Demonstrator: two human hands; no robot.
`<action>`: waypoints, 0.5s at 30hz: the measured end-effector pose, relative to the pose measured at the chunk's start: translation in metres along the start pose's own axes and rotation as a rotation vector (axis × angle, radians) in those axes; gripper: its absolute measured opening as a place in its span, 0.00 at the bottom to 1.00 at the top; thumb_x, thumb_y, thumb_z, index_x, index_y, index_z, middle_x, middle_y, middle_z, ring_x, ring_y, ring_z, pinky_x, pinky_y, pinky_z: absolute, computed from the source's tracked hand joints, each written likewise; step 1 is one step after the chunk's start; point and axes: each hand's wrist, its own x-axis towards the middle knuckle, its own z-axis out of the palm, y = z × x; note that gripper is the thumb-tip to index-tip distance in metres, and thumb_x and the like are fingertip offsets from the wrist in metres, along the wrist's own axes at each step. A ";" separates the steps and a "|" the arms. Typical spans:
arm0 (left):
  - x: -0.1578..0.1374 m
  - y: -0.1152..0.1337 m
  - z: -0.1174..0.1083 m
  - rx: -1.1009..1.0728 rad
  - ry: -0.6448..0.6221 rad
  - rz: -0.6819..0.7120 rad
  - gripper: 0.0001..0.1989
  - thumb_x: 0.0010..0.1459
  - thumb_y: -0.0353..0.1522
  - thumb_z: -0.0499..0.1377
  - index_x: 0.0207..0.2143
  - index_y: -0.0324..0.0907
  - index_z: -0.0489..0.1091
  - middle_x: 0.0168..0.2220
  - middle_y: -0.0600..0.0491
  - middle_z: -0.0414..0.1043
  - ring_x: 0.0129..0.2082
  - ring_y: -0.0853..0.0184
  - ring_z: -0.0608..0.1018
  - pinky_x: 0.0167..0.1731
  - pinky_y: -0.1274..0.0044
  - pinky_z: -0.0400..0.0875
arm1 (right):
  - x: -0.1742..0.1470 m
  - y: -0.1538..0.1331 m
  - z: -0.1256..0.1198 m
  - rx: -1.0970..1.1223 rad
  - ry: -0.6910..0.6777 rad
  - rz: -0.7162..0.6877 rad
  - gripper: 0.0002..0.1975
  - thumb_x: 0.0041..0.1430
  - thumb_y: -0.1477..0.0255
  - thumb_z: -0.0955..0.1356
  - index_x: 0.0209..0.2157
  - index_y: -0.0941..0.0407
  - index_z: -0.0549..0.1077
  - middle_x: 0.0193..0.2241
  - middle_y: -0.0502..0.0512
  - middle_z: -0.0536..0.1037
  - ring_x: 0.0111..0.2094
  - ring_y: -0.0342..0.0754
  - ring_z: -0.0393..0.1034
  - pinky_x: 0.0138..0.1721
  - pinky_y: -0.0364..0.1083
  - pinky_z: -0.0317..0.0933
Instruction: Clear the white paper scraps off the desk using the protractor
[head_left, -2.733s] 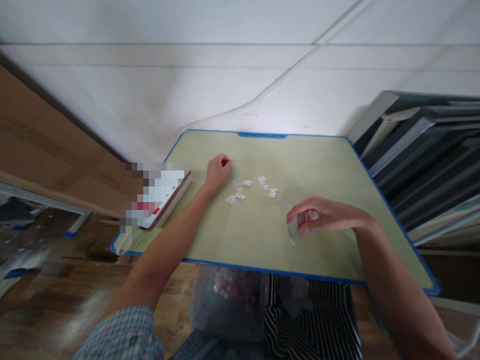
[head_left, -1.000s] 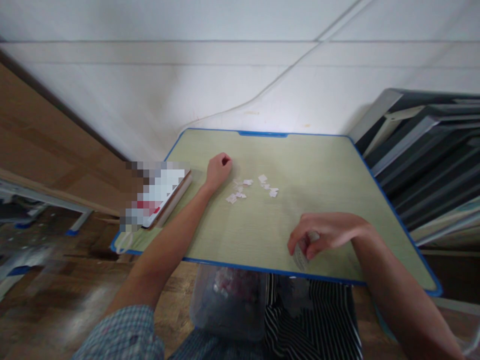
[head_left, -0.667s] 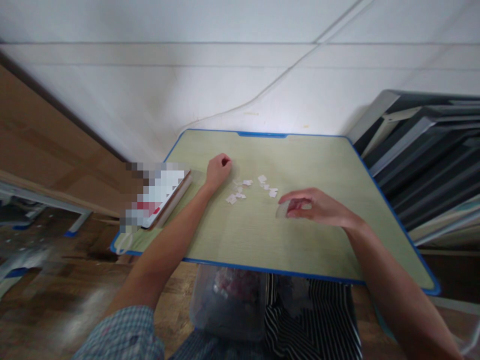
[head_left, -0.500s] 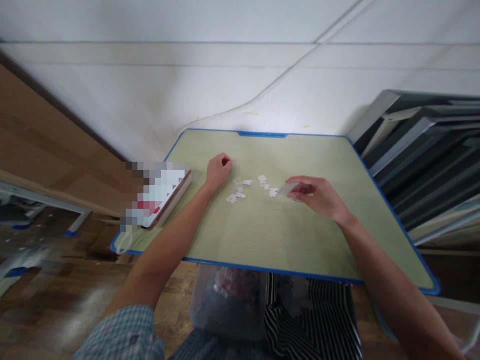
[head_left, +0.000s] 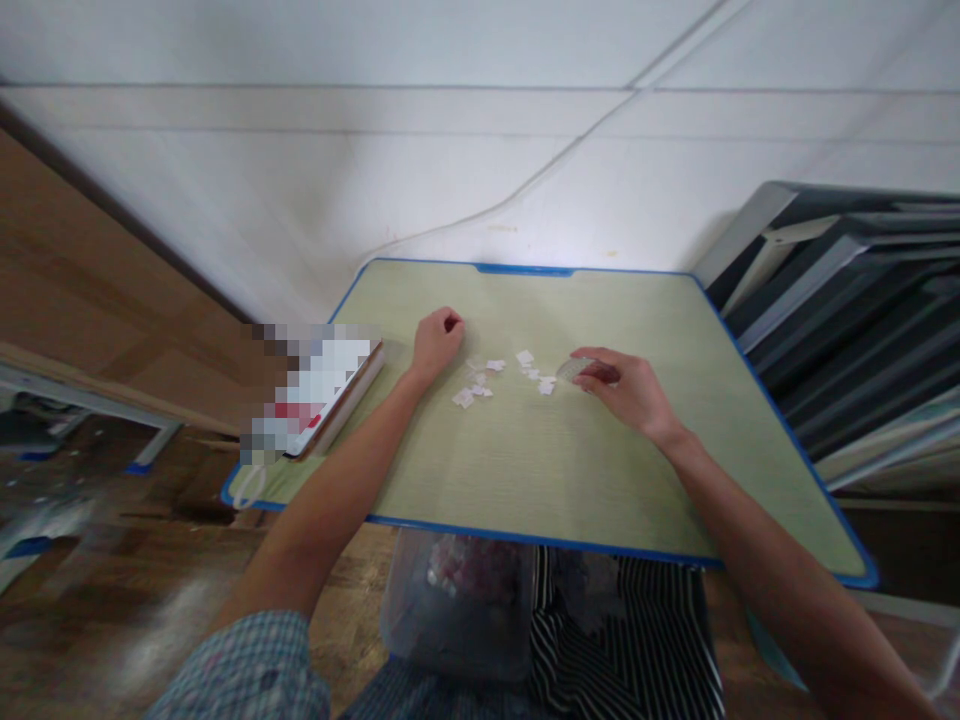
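Observation:
My left hand (head_left: 438, 340) rests on the table in a loose fist, with nothing showing in its curled fingers. Left of centre, just to the right of that hand, lie several small torn white scraps (head_left: 472, 392). A second group of white scraps (head_left: 534, 372) lies nearer my right hand (head_left: 626, 382). Between thumb and fingers, that hand pinches a thin see-through sheet (head_left: 571, 370), slightly bent, with a faint grid pattern. The sheet's left edge is close to the scraps; whether it touches the table I cannot tell.
The pale green table (head_left: 480, 470) has a blue rim. A blurred-out box-like item (head_left: 330, 390) sits at its left. Dark framed panels (head_left: 862, 290) lean at the right, a cardboard sheet (head_left: 112, 270) at the left. Below the front edge is a clear plastic bin (head_left: 457, 620).
My right hand has shifted slightly up and left, and the sheet in it has tilted so that its grid shows more clearly. My left hand and the scraps stay put.

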 end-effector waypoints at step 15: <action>0.000 0.001 0.000 0.015 -0.002 -0.010 0.07 0.48 0.30 0.49 0.24 0.40 0.66 0.25 0.53 0.70 0.27 0.70 0.68 0.32 0.77 0.63 | 0.000 0.004 -0.002 -0.087 -0.030 -0.020 0.17 0.49 0.74 0.65 0.43 0.61 0.73 0.26 0.55 0.76 0.26 0.46 0.70 0.35 0.47 0.65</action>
